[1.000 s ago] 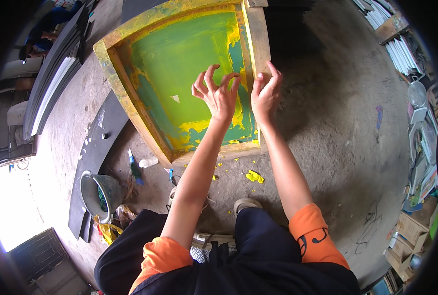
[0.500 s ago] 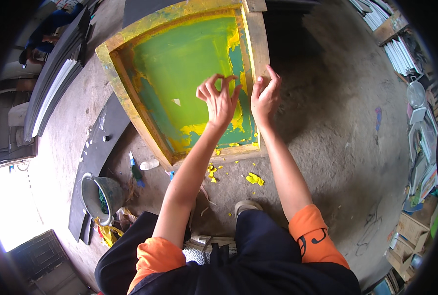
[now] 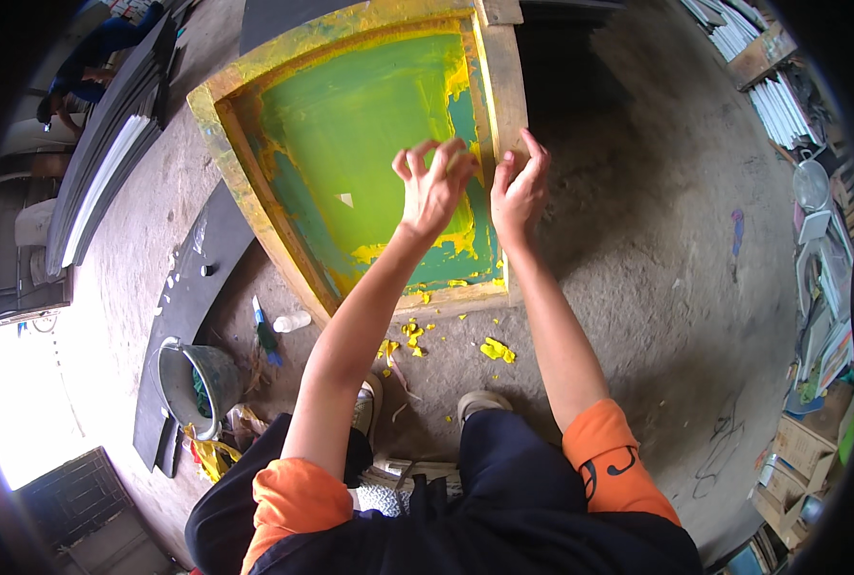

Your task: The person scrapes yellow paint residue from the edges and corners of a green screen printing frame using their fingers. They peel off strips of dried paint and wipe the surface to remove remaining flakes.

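A wooden screen printing frame [image 3: 254, 222] lies tilted in front of me, its mesh [image 3: 350, 125] green with yellow ink crusted round the borders. Over the mesh's right side is my left hand [image 3: 432, 192], its fingers bent and spread, slightly blurred, close to the yellow-crusted edge. Whether a fingertip pinches a bit of ink is hidden. My right hand [image 3: 521, 196] rests against the right rail, thumb on top and index finger stretched along the outer side; its other fingers are mostly hidden. Yellow scraps [image 3: 497, 350] are scattered on the floor below the frame.
A bucket [image 3: 202, 388] stands at lower left beside a dark board [image 3: 173, 326]. A blue-handled tool [image 3: 266, 333] and a small bottle [image 3: 293, 321] lie near the frame's corner. Stacked panels [image 3: 111, 182] lean at left, with another person [image 3: 82, 86] behind. Clutter lines the right side.
My left hand has shifted slightly right toward the mesh's edge, its fingers curling more. More yellow scraps show beside my left forearm. My right hand has barely moved.
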`<state>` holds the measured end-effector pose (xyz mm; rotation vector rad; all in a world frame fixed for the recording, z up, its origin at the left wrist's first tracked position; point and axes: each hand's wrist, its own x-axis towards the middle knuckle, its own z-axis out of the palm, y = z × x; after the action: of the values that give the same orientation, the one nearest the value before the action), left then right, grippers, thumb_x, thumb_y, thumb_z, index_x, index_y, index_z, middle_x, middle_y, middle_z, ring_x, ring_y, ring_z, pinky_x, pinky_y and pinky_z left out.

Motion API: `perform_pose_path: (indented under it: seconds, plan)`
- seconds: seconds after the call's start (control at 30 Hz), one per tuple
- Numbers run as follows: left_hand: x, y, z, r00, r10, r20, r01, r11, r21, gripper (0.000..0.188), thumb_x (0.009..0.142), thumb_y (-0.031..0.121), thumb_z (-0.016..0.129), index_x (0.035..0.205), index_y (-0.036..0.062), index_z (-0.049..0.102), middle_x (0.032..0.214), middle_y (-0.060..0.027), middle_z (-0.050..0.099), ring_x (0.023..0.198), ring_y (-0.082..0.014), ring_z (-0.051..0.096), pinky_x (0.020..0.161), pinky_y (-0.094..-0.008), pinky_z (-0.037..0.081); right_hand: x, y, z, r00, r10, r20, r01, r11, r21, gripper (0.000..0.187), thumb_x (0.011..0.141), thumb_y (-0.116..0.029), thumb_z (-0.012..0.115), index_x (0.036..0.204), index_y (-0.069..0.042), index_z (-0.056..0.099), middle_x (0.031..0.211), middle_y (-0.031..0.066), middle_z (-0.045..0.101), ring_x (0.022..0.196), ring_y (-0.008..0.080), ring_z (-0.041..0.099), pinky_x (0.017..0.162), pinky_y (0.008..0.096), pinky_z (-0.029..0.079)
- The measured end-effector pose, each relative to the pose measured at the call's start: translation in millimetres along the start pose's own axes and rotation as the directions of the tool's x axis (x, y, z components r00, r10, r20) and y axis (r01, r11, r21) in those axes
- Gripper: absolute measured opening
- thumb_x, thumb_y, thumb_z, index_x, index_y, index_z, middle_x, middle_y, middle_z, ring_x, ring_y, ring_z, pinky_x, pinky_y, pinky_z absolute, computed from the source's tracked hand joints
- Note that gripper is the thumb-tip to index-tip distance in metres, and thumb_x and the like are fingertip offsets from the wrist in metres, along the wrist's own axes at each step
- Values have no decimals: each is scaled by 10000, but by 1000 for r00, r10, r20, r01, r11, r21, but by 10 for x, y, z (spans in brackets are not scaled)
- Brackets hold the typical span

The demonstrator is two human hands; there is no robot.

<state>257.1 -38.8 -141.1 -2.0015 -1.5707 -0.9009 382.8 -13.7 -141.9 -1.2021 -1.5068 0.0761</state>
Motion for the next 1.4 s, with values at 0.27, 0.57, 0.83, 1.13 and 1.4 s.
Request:
perform_pose_path:
  seconds: [0.27,0.57,0.83,1.13,1.4]
  plan:
    - [-36,45,-82,987,-160,7,160,987,6,278,739,297,735,999,265,644,1095,-17,417,1056,-243,366,921,-438,247,0,-10,-19,1000,-5,4,5,1000,-3,366,867,-98,540,1222,-69,454,1011,162,544,856,332,594,678,407,499]
    - [292,-30,-30,994,-85,-72,84,996,-10,128,720,311,730,815,255,666,1124,39,457,1101,-229,403,909,-492,258,1,-15,-16,1000,4,1,-4,1000,7,359,869,-96,541,1217,-70,457,1026,168,543,857,335,595,675,402,501]
    - [322,26,-16,998,-40,-42,44,994,99,144,718,236,729,846,242,665,1139,30,470,1097,-249,385,909,-450,261,1,-12,0,1000,10,-7,-10,1000,28,345,871,-93,539,1207,-64,466,1020,160,543,849,325,597,670,396,500]
    - [-137,123,49,999,15,40,-16,1000,14,213,745,215,686,952,183,646,1118,49,500,1069,-222,417,926,-457,268,15,-2,-2,1000,-9,-19,9,1000,-1,353,865,-87,543,1208,-59,464,1006,160,549,856,326,596,677,399,498]
    - [-247,148,-70,990,-120,69,126,988,-94,350,732,269,729,1058,222,612,1168,-8,474,1100,-222,416,940,-451,242,-12,-23,-28,999,41,35,-42,999,34,328,901,-120,515,1217,-58,454,1058,169,547,941,349,578,764,412,487]
